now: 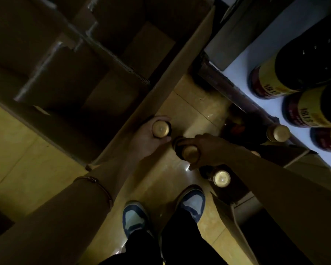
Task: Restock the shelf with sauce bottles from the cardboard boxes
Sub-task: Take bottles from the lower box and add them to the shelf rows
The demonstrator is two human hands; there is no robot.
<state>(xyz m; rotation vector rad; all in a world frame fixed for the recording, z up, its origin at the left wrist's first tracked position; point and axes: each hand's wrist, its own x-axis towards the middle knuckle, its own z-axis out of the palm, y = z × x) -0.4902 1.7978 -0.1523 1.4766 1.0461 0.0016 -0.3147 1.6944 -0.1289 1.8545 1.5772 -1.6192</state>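
Observation:
I look straight down in dim light. My left hand [147,135] grips a dark sauce bottle with a gold cap [160,129] beside the flap of a big cardboard box [107,77] with dividers. My right hand [208,148] holds another gold-capped bottle [190,153] by its neck above the tiled floor. A third capped bottle [221,178] stands under my right forearm. On the white shelf [243,73] at right, several dark bottles with yellow-red labels [287,77] stand, and one more gold cap [278,133] shows at the shelf edge.
My two blue shoes [134,219] stand on the yellow tile floor [189,109]. A second cardboard box [237,224] lies at lower right under the shelf. The shelf's dark front rail [235,92] runs diagonally between floor and shelf.

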